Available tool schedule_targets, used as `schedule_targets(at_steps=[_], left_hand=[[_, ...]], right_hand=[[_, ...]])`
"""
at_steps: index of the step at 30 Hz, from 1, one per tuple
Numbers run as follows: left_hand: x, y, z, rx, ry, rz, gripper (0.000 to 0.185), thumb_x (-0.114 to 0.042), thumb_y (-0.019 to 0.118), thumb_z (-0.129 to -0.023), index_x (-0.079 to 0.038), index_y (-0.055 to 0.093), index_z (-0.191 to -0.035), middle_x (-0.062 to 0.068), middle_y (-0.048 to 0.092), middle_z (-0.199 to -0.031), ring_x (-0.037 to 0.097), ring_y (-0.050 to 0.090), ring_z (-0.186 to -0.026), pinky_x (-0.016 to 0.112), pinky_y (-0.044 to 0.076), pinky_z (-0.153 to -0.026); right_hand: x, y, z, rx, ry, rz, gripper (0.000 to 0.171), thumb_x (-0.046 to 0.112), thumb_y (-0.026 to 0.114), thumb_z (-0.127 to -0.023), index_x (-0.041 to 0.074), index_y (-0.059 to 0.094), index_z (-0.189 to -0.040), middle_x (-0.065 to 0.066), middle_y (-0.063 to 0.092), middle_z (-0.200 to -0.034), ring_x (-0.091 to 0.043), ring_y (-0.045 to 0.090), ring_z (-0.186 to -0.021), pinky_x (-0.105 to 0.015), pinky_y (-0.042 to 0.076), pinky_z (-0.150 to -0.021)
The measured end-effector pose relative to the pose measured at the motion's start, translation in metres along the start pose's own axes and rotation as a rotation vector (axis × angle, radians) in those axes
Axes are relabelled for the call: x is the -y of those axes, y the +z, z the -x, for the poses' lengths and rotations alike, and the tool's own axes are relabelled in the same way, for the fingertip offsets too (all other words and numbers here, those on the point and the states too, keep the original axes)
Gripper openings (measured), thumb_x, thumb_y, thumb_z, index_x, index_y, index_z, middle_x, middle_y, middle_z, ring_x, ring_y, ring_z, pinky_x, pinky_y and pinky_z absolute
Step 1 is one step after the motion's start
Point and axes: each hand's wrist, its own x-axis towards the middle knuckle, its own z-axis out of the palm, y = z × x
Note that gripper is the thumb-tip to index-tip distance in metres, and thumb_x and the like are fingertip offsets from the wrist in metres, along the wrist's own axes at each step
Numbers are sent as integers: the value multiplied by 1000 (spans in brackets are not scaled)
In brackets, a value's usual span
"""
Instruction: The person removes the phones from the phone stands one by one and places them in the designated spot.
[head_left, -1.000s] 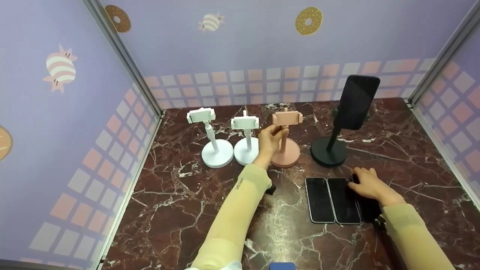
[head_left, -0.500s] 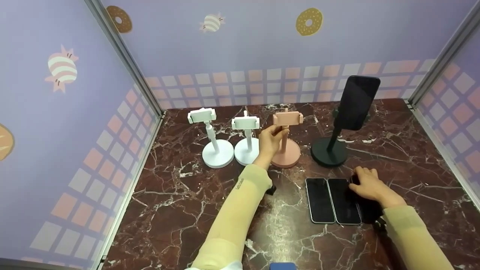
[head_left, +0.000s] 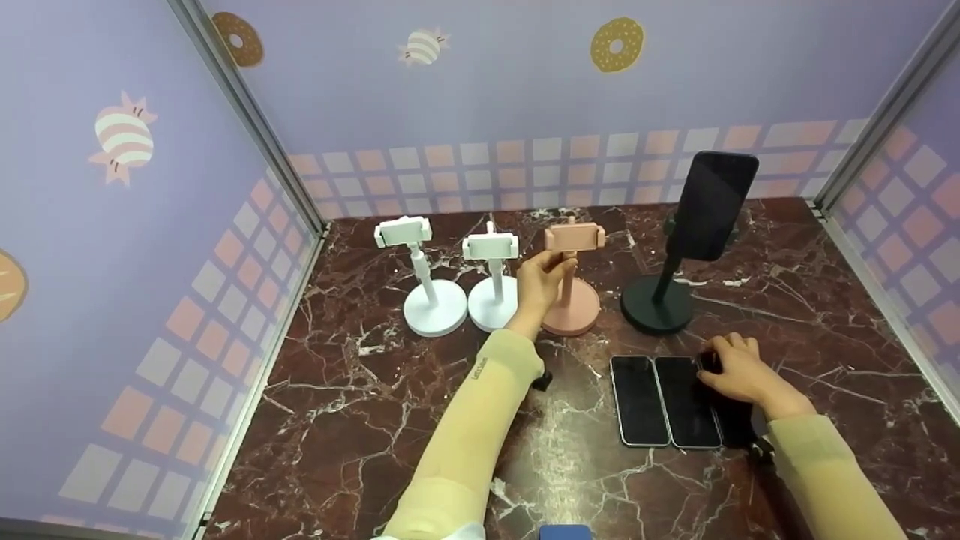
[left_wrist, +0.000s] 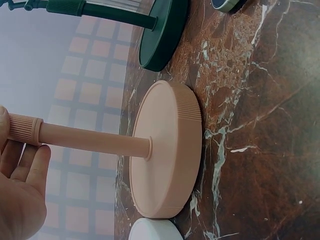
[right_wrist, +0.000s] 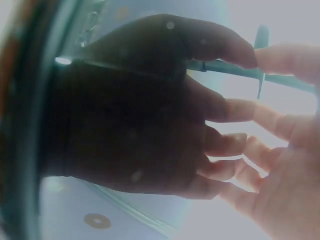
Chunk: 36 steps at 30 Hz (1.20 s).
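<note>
Right wrist view mostly dark: right hand (head_left: 731, 371) covers third phone (head_left: 735, 420), grip unclear. Left hand (head_left: 541, 281) clenches pink stand (head_left: 571, 289) stem, between white stand (head_left: 491, 281) and black stand (head_left: 664, 289).

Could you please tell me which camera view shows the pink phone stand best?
The head view: the whole pink plastic phone stand shows there, clamp to round base, with the left hand holding its pole. The left wrist view shows only its pole and ribbed base, close up. The right wrist view does not show it.
</note>
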Motion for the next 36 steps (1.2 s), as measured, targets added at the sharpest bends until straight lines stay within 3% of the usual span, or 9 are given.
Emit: schedule_targets(at_steps=[9,26,36], left_hand=[[0,0,-1,-14,27,-13,23,-23,81,-88,-6,81,-104,8,81,-105,21,77,-101,18,59,-88],[-1,1,0,-6,0,-32,30,-30,80,-87,-7,80,-107,7,80,-108,21,77,-104,20,58,-91],[0,2,1,-20,18,-21,26,-25,80,-89,-6,80,-108,8,80,-107,21,77,-101,19,59,-88]], right_hand=[[-5,1,2,-14,-8,-22,33,16,73,-89,-4,61,-112,-30,52,-112,-47,38,-102,-59,38,-85],[-5,1,3,-16,-6,-15,35,16,72,-89,-5,61,-114,-29,53,-112,-49,41,-106,-65,41,-91],[-6,1,3,-4,-15,-18,36,17,71,-91,-6,60,-116,-31,53,-115,-51,41,-109,-68,40,-93]])
